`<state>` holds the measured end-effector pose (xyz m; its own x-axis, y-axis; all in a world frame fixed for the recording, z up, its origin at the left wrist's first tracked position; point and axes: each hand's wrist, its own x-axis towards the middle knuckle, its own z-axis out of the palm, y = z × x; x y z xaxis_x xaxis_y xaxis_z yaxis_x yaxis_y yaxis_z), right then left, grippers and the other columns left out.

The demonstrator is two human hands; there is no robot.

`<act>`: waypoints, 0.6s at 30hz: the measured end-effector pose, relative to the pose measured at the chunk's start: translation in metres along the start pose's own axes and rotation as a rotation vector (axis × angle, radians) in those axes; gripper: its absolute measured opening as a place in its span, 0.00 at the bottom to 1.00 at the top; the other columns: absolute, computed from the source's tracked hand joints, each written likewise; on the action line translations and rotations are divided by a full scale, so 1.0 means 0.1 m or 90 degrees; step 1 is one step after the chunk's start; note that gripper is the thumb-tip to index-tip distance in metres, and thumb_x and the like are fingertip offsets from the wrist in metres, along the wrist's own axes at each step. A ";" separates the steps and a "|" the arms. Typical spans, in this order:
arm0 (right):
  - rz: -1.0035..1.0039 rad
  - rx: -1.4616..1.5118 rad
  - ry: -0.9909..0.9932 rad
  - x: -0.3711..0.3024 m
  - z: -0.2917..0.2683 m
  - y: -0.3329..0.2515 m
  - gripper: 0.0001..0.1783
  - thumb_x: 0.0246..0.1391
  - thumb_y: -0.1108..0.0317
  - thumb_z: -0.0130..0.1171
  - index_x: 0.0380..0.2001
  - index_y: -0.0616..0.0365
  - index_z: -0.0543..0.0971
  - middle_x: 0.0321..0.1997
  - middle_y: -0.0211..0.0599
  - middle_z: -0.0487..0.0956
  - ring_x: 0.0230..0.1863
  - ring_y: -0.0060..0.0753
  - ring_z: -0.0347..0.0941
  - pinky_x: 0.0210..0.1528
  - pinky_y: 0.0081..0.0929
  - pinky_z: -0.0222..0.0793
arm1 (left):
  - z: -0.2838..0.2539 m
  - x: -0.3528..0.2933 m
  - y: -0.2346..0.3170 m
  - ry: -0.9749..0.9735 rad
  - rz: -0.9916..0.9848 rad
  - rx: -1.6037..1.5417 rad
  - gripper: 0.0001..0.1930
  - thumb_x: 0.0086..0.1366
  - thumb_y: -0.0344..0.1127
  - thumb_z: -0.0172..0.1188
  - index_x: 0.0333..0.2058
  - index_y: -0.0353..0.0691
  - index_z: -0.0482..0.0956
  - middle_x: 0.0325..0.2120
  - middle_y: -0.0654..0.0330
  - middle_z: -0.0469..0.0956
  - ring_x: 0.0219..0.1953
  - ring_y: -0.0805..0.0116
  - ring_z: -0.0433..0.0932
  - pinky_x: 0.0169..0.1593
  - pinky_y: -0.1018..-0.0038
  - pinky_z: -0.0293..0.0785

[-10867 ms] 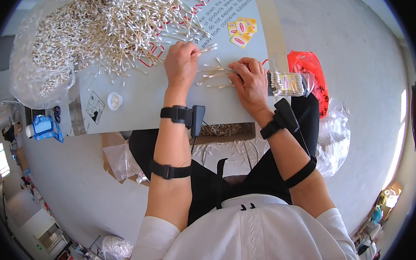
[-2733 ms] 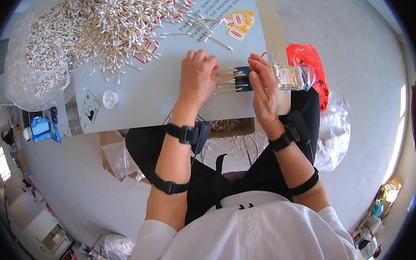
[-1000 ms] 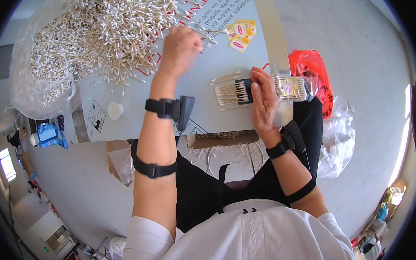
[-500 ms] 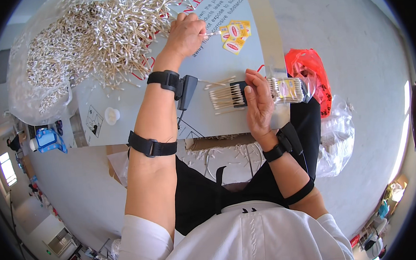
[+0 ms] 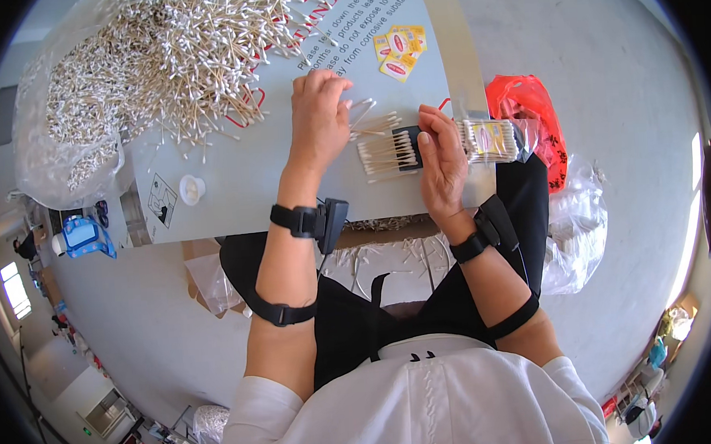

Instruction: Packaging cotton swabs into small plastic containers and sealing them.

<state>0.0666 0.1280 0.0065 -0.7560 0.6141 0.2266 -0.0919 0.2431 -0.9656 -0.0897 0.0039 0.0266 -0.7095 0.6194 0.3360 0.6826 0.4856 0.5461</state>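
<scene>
My left hand [image 5: 320,115] is over the table, thumb and fingers pinched on a cotton swab or two [image 5: 361,107], whose white tips stick out to the right. Beyond those tips lie some loose swabs [image 5: 381,124]. A neat row of swabs [image 5: 386,154] lies partly on a dark block [image 5: 407,148]. Against the block's right side rests my right hand [image 5: 443,161], fingers stretched out and thumb up, covering part of it. Just right of that hand is a clear pack of swabs [image 5: 492,141] with a yellow and white label.
A big heap of swabs [image 5: 178,62] spills from a clear bag at the far left. Several yellow and white labels [image 5: 399,51] lie at the back. A small white cap-like piece [image 5: 192,190] is at the left, a red plastic bag [image 5: 531,124] off the table's right edge.
My left hand has come back from beside the swab heap toward the near middle of the table, bringing the swab tips near the row. The right hand has barely moved.
</scene>
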 end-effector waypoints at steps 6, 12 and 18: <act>0.014 0.004 0.004 0.00 0.00 -0.01 0.12 0.66 0.72 0.49 0.49 0.66 0.74 0.56 0.41 0.74 0.55 0.33 0.70 0.60 0.27 0.63 | -0.06 -0.31 0.09 0.038 -0.123 -0.030 0.13 0.49 0.23 0.67 0.34 0.41 0.77 0.35 0.59 0.74 0.44 0.55 0.70 0.48 0.61 0.67; -0.015 -0.005 0.007 0.01 0.00 0.01 0.11 0.65 0.74 0.51 0.49 0.67 0.73 0.55 0.45 0.73 0.53 0.36 0.71 0.57 0.26 0.68 | -0.10 -0.22 0.18 -0.026 -0.053 0.034 0.11 0.47 0.25 0.69 0.31 0.41 0.79 0.33 0.63 0.74 0.44 0.58 0.69 0.49 0.61 0.66; 0.002 0.014 0.007 0.01 -0.01 0.01 0.12 0.65 0.75 0.51 0.49 0.67 0.73 0.56 0.44 0.72 0.54 0.34 0.71 0.57 0.25 0.68 | -0.07 -0.08 0.06 -0.096 -0.025 0.059 0.12 0.48 0.25 0.69 0.32 0.43 0.79 0.35 0.63 0.74 0.45 0.58 0.70 0.49 0.61 0.66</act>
<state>0.0663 0.1291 0.0059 -0.7488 0.6235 0.2249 -0.1042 0.2244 -0.9689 -0.0813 -0.0024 0.0325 -0.7063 0.6812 0.1927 0.6732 0.5620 0.4806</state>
